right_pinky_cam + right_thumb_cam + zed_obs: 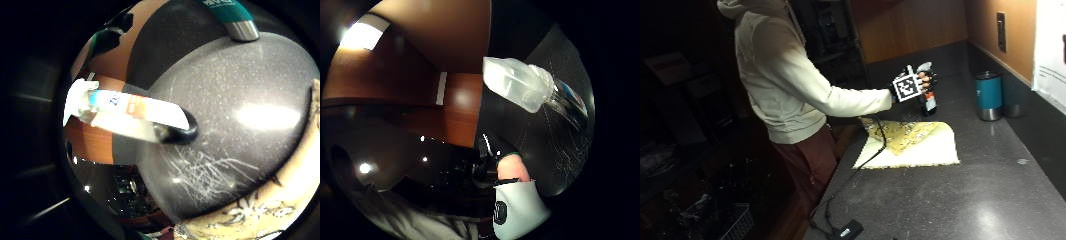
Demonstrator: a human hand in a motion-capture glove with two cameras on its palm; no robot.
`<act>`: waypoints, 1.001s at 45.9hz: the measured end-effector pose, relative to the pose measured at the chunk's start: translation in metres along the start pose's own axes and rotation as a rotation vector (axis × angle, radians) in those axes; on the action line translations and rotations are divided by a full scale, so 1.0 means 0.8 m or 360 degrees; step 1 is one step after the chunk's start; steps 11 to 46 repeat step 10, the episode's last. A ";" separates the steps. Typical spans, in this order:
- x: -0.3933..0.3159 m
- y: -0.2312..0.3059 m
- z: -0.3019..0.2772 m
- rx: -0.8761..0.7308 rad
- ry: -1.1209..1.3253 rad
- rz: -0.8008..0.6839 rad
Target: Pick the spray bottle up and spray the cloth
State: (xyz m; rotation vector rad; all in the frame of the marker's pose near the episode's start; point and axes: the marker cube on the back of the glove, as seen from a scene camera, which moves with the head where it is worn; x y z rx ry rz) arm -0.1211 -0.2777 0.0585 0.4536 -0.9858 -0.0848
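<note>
A person in a pale hooded top stands at the edge of a dark speckled surface [986, 200], the right arm extended over it. The gloved right hand [925, 82] has its fingers curled round the spray bottle [928, 102], holding it upright in the air above the surface, its dark lower body hanging below the hand and its pale head showing above the fingers. The cloth [916, 142], pale with a yellowish patterned part, lies flat on the surface just below and beside the raised bottle, between the person and the bottle; its near corner reaches the surface's edge. A teal tumbler [989, 95] with a metal base stands upright on the surface beyond the bottle, well apart from the cloth, near the back wall. A black cable [859, 170] runs from the cloth's side along the surface edge to a small black box [850, 231]. In the little-finger-side palm view, the spray bottle [135, 112] crosses close to the palm, white head at one end and dark base at the other, above the speckled surface [240, 90]; the patterned cloth [270, 200] lies beneath it and the tumbler [235, 17] stands farther off. In the thumb-side palm view, the bottle's clear pale part [517, 82] is close to the palm, with a fingertip [512, 167] at the edge.
</note>
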 end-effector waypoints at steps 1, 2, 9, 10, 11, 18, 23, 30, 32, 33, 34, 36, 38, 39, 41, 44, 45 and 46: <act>-0.008 0.003 -0.004 -0.0002 -0.0028 -0.0014; -0.014 0.006 -0.007 0.0006 -0.0045 -0.0027; -0.013 0.012 -0.029 0.0165 0.0265 -0.0081; -0.011 0.013 -0.032 0.0169 0.0301 -0.0082; -0.011 0.013 -0.032 0.0169 0.0301 -0.0082; -0.011 0.013 -0.032 0.0169 0.0301 -0.0082; -0.011 0.013 -0.032 0.0169 0.0301 -0.0082; -0.011 0.013 -0.032 0.0169 0.0301 -0.0082; -0.011 0.013 -0.032 0.0169 0.0301 -0.0082; -0.011 0.013 -0.032 0.0169 0.0301 -0.0082; -0.011 0.013 -0.032 0.0169 0.0301 -0.0082; -0.011 0.013 -0.032 0.0169 0.0301 -0.0082; -0.011 0.013 -0.032 0.0169 0.0301 -0.0082; -0.011 0.013 -0.032 0.0169 0.0301 -0.0082; -0.011 0.013 -0.032 0.0169 0.0301 -0.0082; -0.011 0.013 -0.032 0.0169 0.0301 -0.0082; -0.011 0.013 -0.032 0.0169 0.0301 -0.0082; -0.011 0.013 -0.032 0.0169 0.0301 -0.0082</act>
